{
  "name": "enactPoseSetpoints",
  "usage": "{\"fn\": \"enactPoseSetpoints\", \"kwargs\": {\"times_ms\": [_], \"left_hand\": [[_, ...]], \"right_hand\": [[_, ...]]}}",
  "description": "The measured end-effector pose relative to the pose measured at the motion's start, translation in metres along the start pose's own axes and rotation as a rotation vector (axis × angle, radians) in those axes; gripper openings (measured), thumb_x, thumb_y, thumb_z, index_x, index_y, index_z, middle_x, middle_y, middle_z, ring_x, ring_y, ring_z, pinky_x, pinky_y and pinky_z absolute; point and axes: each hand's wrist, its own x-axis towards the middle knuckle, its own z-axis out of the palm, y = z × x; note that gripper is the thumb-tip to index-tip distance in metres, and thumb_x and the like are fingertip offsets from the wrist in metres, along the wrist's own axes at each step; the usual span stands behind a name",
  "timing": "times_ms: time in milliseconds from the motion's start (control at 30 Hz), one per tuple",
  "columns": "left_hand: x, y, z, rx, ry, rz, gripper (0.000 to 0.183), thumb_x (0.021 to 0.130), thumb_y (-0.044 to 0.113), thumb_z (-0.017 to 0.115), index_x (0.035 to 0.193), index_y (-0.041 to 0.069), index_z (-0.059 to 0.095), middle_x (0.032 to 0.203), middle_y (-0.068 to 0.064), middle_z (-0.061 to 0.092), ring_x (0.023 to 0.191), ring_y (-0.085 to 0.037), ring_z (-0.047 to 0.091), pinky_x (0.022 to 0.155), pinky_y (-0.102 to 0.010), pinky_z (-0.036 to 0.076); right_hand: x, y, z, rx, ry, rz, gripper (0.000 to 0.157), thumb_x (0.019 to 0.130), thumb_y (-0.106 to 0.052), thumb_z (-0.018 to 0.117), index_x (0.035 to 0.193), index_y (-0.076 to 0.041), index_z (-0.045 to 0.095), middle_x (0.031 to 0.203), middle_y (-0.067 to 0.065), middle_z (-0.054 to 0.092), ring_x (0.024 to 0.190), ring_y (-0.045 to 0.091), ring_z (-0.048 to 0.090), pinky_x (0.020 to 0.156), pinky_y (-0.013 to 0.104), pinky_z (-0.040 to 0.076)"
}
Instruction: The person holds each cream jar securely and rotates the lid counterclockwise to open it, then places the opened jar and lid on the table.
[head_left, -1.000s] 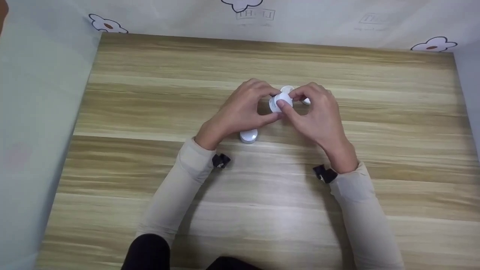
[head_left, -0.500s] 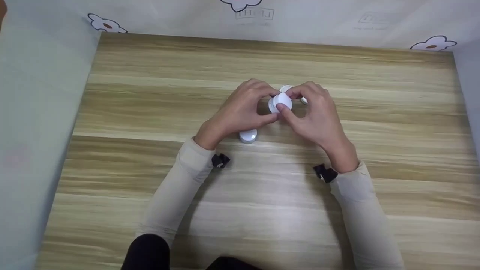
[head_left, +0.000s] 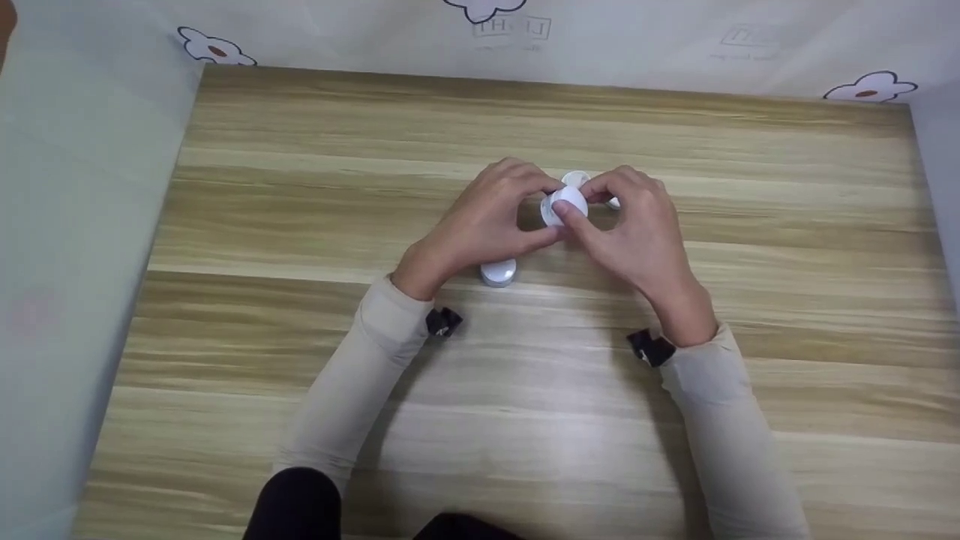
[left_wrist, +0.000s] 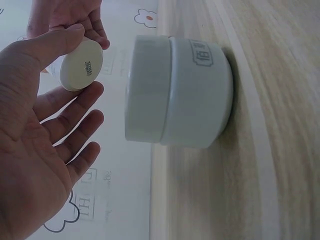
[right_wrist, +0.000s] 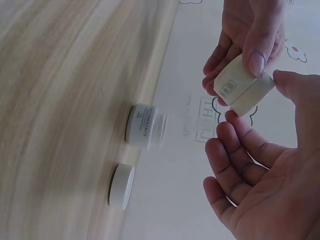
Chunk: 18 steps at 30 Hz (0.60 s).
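Note:
My left hand [head_left: 491, 214] grips the body of a small white cream jar [left_wrist: 81, 65] between thumb and fingers, holding it tilted above the table. Dark print marks the jar's base in the left wrist view. My right hand [head_left: 634, 221] pinches the jar's white lid [right_wrist: 253, 95] with thumb and index finger; its other fingers are spread apart. The lid sits on the jar. Beneath my left wrist stands another lidded white jar [left_wrist: 180, 92]. Just beyond my hands is an uncovered jar [right_wrist: 141, 126], with a loose white lid [right_wrist: 121, 186] beside it.
The wood-grain table [head_left: 525, 420] extends around both forearms. A pale wall covering with flower drawings [head_left: 870, 88] borders its far edge, and a pale side panel [head_left: 75, 225] stands at the left. Dark wrist mounts [head_left: 651, 348] sit by the cuffs.

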Motion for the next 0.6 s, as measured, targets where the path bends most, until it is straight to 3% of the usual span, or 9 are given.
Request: {"fn": "enactPoseSetpoints", "kwargs": {"times_ms": [333, 467, 600], "left_hand": [[0.0018, -0.0005, -0.0016, -0.002, 0.001, 0.003, 0.047, 0.092, 0.038, 0.081, 0.131, 0.014, 0.073, 0.128, -0.001, 0.074, 0.13, -0.021, 0.058, 0.119, -0.039, 0.04], [0.0018, 0.0003, -0.001, -0.008, 0.002, 0.009, 0.047, 0.092, 0.039, 0.082, 0.13, 0.013, 0.074, 0.127, -0.002, 0.074, 0.129, -0.021, 0.058, 0.117, -0.038, 0.041], [0.0014, 0.0012, -0.001, -0.011, 0.007, 0.005, 0.047, 0.092, 0.043, 0.082, 0.128, 0.013, 0.075, 0.126, -0.001, 0.075, 0.128, -0.02, 0.058, 0.116, -0.037, 0.042]], "right_hand": [[0.0009, -0.0012, -0.0022, 0.013, -0.022, -0.102, 0.034, 0.094, -0.033, 0.077, 0.109, -0.002, 0.075, 0.105, 0.014, 0.074, 0.097, 0.035, 0.065, 0.097, 0.043, 0.042], [0.0003, -0.0011, -0.0019, 0.004, 0.002, -0.087, 0.038, 0.095, -0.035, 0.075, 0.113, -0.001, 0.075, 0.106, 0.015, 0.074, 0.1, 0.034, 0.066, 0.102, 0.047, 0.042], [0.0003, -0.001, -0.0016, -0.012, 0.039, -0.039, 0.04, 0.095, -0.038, 0.075, 0.106, 0.0, 0.076, 0.101, 0.016, 0.075, 0.098, 0.034, 0.066, 0.103, 0.048, 0.044]]}}
